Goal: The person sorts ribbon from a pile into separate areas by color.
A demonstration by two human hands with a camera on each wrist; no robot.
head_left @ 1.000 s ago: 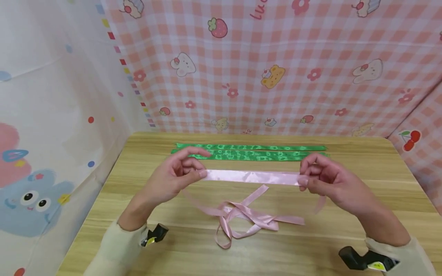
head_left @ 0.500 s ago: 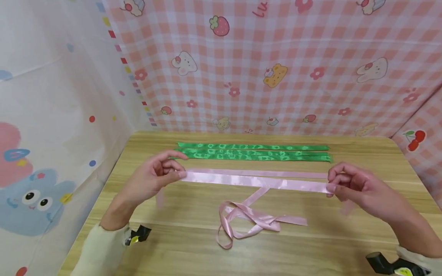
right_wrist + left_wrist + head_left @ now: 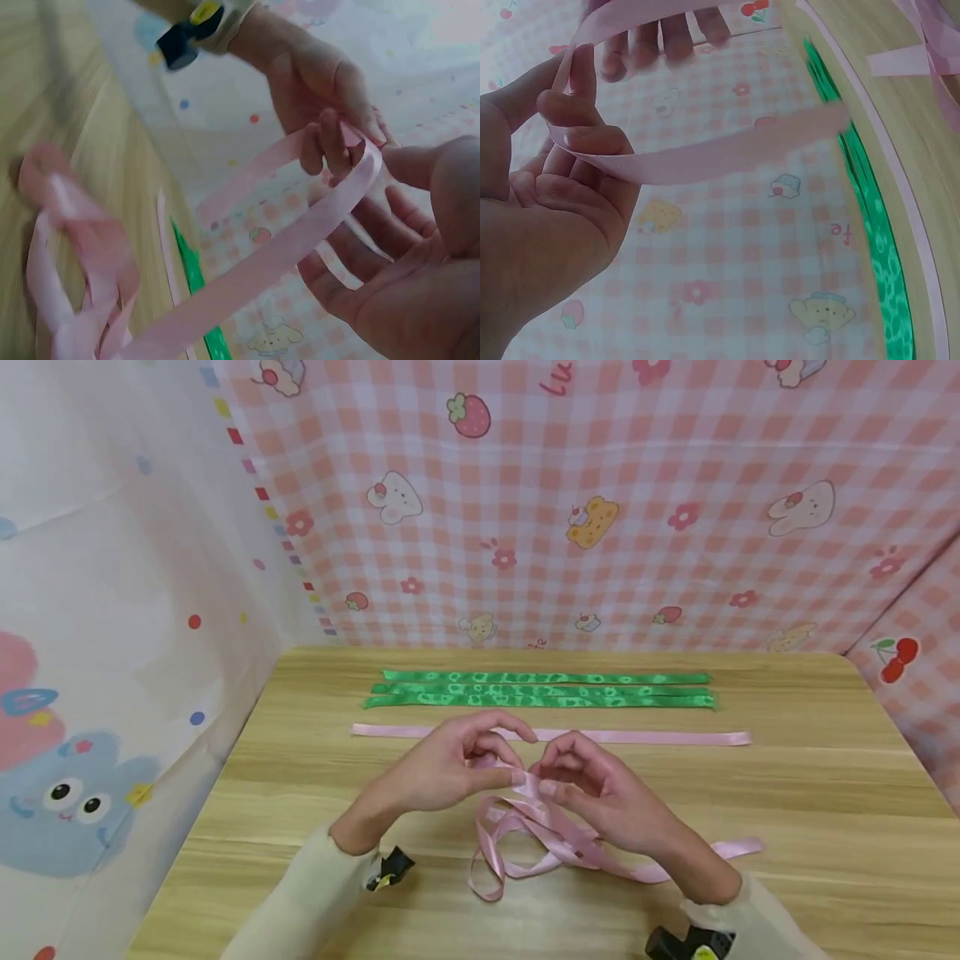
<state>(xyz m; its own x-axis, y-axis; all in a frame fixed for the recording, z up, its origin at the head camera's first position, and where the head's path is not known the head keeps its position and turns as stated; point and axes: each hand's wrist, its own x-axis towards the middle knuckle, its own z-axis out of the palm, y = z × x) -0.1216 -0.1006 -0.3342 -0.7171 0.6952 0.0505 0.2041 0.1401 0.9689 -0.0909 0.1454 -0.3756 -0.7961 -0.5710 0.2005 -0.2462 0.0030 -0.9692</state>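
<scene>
Above the middle of the table, my left hand (image 3: 442, 768) and right hand (image 3: 611, 802) meet, with the fingertips almost together. Between them both pinch a glossy pink satin ribbon (image 3: 529, 785). Its loose lengths hang away from the hands; in the left wrist view one length of the ribbon (image 3: 690, 159) trails past the curled fingers. From the right wrist, the ribbon (image 3: 262, 274) loops over at the pinch and slants down. A loose tangle of pink ribbon (image 3: 489, 868) lies under the hands, partly hidden by the right one.
Behind the hands, one pink ribbon (image 3: 660, 737) lies straight across the wooden table (image 3: 300, 793). Several green ribbons (image 3: 555, 700) lie side by side beyond it. A pink checked cloth (image 3: 525, 468) hangs behind the table, a white printed one (image 3: 112, 568) at the left.
Half a second ago my hands were wide apart with the ribbon stretched between them. They have come together at the middle, and the ribbon now hangs slack.
</scene>
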